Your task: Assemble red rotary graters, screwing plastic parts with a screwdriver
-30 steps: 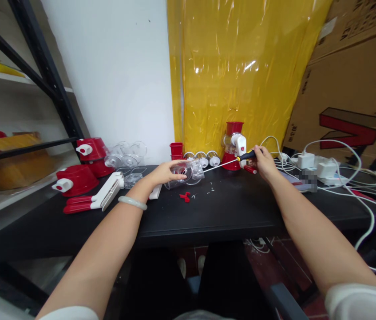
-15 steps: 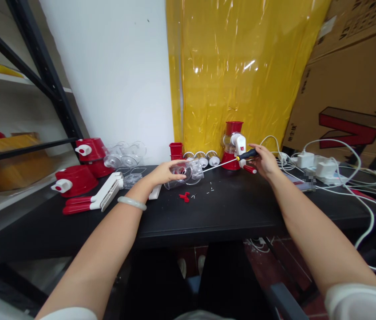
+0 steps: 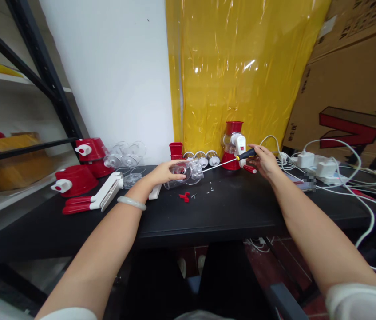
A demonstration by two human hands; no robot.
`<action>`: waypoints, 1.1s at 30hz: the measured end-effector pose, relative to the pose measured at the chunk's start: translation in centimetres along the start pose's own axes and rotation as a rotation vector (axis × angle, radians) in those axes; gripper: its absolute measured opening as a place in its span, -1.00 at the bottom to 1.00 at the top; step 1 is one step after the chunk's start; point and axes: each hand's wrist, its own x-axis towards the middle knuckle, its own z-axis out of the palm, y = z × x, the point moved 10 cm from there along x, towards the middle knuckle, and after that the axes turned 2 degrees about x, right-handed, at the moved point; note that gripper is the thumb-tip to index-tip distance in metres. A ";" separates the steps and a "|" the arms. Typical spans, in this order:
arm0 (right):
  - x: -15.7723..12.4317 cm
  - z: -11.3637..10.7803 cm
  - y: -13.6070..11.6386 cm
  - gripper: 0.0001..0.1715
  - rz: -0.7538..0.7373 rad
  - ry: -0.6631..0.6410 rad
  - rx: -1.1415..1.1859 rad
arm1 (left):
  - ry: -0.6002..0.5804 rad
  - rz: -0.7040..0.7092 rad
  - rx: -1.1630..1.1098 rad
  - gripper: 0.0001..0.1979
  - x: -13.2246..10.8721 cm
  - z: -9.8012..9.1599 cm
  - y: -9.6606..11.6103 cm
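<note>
My left hand (image 3: 167, 173) is closed around a clear plastic housing (image 3: 193, 172), lying on its side on the black table. In my right hand (image 3: 265, 161) is a screwdriver (image 3: 247, 154) with a black and yellow handle. Its long shaft points left, and the tip reaches the right end of the housing; exact contact is too small to make out. A small red plastic part (image 3: 184, 196) lies in front of the housing, with several tiny screws (image 3: 210, 188) to its right. A white piece (image 3: 155, 192) sits partly under my left hand.
An assembled red and white rotary grater (image 3: 234, 142) stands behind the screwdriver, beside several metal drums (image 3: 202, 159). Red bases (image 3: 76, 180), white crank arms with red handles (image 3: 103, 195) and clear housings (image 3: 133, 153) occupy the left. White cables and adapters (image 3: 326, 168) crowd the right.
The screwdriver handle has turned or shifted very slightly in my right hand. Otherwise my hands, the housing and the loose parts hold their places.
</note>
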 end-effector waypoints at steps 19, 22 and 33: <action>0.1 -0.2 -0.1 -0.49 -0.063 0.047 -0.110 | 0.005 0.009 0.002 -0.30 0.0 0.0 0.0; 0.2 -0.6 0.3 -0.56 -0.014 0.084 -0.121 | 0.001 0.005 -0.010 -0.30 0.1 0.0 -0.1; 0.4 -0.2 0.7 -0.66 0.032 0.004 0.041 | -0.002 0.005 0.009 -0.30 0.0 0.0 0.0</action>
